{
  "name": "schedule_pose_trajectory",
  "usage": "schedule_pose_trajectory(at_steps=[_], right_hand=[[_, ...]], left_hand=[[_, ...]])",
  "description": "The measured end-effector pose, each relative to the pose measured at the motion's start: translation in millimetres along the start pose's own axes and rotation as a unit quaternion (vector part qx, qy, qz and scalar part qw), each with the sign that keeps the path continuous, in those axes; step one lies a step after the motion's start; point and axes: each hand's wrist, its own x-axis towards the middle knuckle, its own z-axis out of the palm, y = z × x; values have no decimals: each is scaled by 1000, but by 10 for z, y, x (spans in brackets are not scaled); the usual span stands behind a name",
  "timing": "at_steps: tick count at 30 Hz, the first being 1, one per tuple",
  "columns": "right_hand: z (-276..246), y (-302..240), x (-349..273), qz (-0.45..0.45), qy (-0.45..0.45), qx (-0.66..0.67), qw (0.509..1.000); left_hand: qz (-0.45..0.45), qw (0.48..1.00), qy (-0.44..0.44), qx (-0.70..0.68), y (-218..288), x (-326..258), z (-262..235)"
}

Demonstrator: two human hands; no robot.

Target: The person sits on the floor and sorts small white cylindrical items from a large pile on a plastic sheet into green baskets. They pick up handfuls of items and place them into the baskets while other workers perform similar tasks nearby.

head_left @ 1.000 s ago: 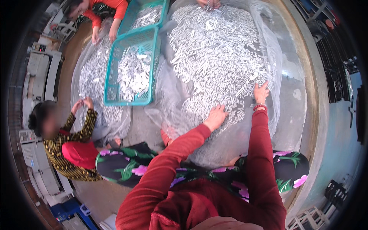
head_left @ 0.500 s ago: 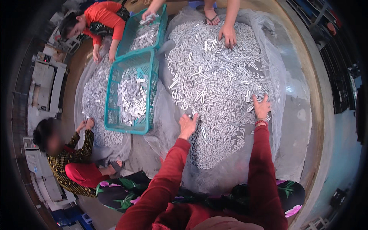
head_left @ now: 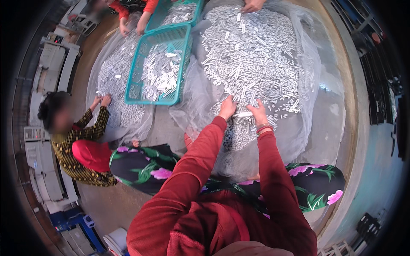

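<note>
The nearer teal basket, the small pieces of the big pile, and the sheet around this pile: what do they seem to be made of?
Teal basket: probably moulded plastic, slightly glossy; even colour and perforated walls suggest it.
Small pieces: perhaps metal or plastic; silvery-grey with bright highlights, too small to tell.
Sheet: likely thin synthetic netting or film; translucent, soft wrinkles.

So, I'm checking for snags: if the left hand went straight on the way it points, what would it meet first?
Most likely the silvery pieces of the large pile, just ahead of the left hand; depth is hard to judge.
</note>
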Motion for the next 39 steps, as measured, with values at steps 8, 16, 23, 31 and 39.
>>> schedule_pose_trajectory(at_steps=[8, 16, 23, 31, 39], right_hand=[[161, -796, -712, 158, -180, 342, 909], [-27, -623, -638, 146, -121, 228, 955], [-30, -919, -686, 78, -78, 156, 982], [210, -769, -605, 61, -115, -110, 985], [249, 165, -477, -263, 24, -593, 761]], left_hand=[[-120, 879, -127, -444, 123, -402, -557], [-179, 800, -185, -542, 8, -561, -691], [-220, 954, -123, -161, -258, -686, -324], [-209, 968, 53, 129, -1396, -1039, -596], [-95, 973, 51, 206, 27, -750, -210]])
